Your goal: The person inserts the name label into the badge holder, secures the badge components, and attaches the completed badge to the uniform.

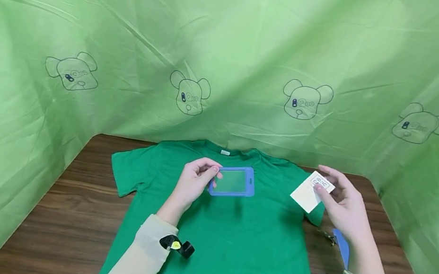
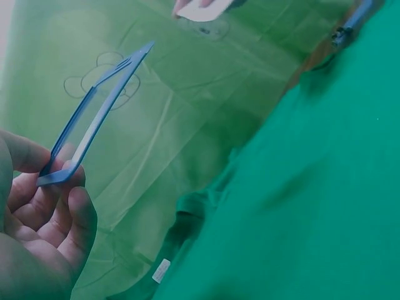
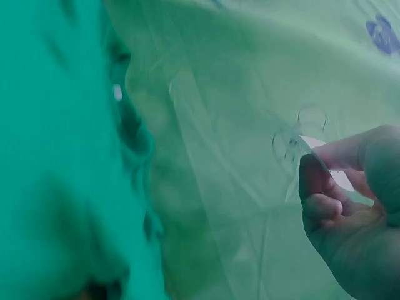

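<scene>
My left hand (image 1: 192, 181) pinches one end of a blue badge holder (image 1: 250, 182) with a clear window, held above the green T-shirt (image 1: 228, 244). In the left wrist view the badge holder (image 2: 84, 140) is seen edge-on, between thumb and fingers. Over to the right, my right hand (image 1: 344, 207) pinches a white card (image 1: 304, 196) printed "ID/IC CARD", held tilted near the shirt's right sleeve. The card (image 3: 340, 180) is partly hidden by the fingers in the right wrist view. Holder and card are well apart.
The T-shirt lies spread on a dark wooden table (image 1: 56, 212). Beside my right forearm lies a blue strap (image 1: 342, 247) with a metal clip (image 1: 330, 237), partly covered by the arm. Green cloth (image 1: 233, 53) with bear-head drawings hangs behind and at both sides.
</scene>
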`<action>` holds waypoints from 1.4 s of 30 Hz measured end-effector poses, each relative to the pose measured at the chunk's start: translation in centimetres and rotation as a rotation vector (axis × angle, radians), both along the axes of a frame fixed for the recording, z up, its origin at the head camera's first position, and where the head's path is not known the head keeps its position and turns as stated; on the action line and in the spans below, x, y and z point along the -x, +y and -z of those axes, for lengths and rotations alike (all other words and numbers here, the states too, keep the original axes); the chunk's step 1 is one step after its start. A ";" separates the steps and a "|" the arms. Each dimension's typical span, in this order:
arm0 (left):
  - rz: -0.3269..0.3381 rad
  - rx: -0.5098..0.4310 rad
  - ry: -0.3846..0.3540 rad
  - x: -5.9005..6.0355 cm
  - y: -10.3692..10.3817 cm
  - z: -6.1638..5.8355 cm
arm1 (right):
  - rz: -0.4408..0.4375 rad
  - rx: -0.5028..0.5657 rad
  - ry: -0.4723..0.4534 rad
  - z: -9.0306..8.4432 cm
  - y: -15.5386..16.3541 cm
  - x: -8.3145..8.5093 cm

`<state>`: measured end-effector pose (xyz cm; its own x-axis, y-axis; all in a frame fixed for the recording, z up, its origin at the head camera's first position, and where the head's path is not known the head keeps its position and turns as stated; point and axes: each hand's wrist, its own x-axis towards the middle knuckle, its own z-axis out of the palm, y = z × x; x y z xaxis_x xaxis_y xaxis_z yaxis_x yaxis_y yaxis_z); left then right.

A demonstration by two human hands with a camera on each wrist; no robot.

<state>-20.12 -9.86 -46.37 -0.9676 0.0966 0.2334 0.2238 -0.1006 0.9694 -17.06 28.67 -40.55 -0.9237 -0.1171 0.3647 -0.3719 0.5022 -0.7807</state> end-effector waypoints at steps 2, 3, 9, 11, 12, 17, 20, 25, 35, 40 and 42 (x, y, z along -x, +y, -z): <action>0.003 0.000 0.001 0.1 0.1 0.0 | -0.028 -0.003 -0.013 -0.7 -0.7 -0.3; 0.004 0.000 0.001 0.1 0.2 0.1 | -0.038 -0.005 -0.021 -1.0 -1.1 -0.4; -0.002 -0.001 -0.008 0.2 0.2 0.2 | -0.091 0.022 -0.033 -2.9 -3.8 -0.3; -0.004 0.001 -0.012 0.2 0.1 0.2 | -0.099 0.044 -0.027 -3.4 -4.7 -0.1; -0.007 0.004 -0.015 0.2 0.0 0.2 | -0.102 0.055 -0.025 -3.6 -5.2 0.1; -0.011 0.010 -0.020 0.1 -0.1 0.2 | -0.101 0.121 -0.030 -4.0 -6.7 0.6; -0.010 0.014 -0.019 0.1 -0.1 0.2 | -0.098 0.160 -0.046 -3.8 -7.3 0.5; -0.016 0.005 -0.016 0.2 -0.3 0.2 | -0.075 0.160 -0.075 -3.2 -7.5 0.5; -0.014 0.007 0.010 0.2 -0.4 -0.4 | -0.116 0.144 -0.112 -2.7 -7.2 0.7; -0.014 0.006 0.024 0.0 -0.6 -0.6 | -0.128 0.144 -0.134 -2.4 -7.5 0.9; -0.014 0.009 0.024 0.0 -0.6 -0.7 | -0.123 0.140 -0.144 -2.4 -7.6 0.9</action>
